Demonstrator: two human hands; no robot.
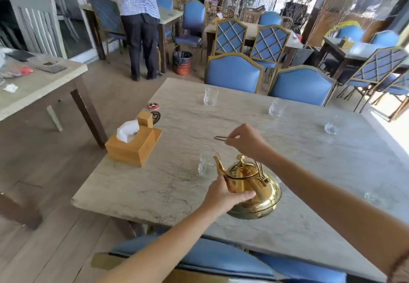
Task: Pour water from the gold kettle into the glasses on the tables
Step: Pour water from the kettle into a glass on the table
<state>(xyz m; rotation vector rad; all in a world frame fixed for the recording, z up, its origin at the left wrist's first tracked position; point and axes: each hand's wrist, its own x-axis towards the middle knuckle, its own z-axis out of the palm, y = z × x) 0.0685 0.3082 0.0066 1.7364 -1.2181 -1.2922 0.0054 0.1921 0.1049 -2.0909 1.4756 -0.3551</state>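
The gold kettle (263, 192) hangs tilted above the near part of the stone table (243, 127), spout to the left over a clear glass (205, 165). My right hand (244, 142) is shut on the kettle's thin top handle. My left hand (225, 194) cups the kettle's body below the spout. Whether water flows I cannot tell. Other glasses stand at the far middle (211, 96), the far right (276, 107), the right edge (330, 128) and the near right (374, 198).
A wooden tissue box (132, 145) and round coasters (153, 106) sit at the table's left edge. Blue chairs (234, 73) line the far side; one chair (210, 258) is right below me. A person (140, 23) stands by a far table. A second table (39, 85) is left.
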